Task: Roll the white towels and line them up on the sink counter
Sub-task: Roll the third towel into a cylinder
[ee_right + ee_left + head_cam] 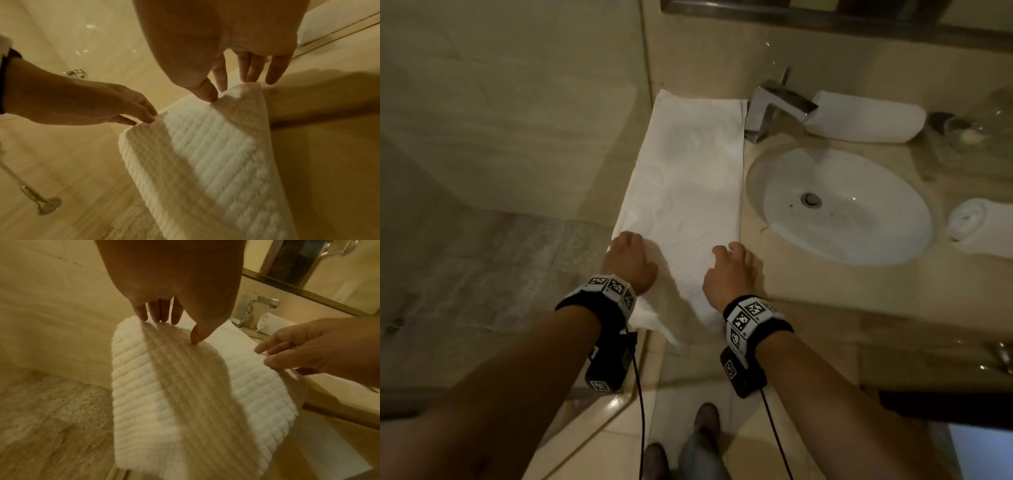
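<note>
Pinching near end of flat towel (685, 178) at lower centre of frame: left hand (629, 263) grasps left edge, right hand (727, 274) grasps right edge. Towel lies lengthwise on sink counter (763, 274), left of basin (846, 205). Rolled towel (866, 116) upper right behind faucet (770, 106); second roll (983, 222) at right edge.

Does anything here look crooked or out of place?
The flat towel hangs over the counter's front edge. The two rolled towels sit apart at different angles, not lined up. Nothing looks spilled or damaged.
</note>
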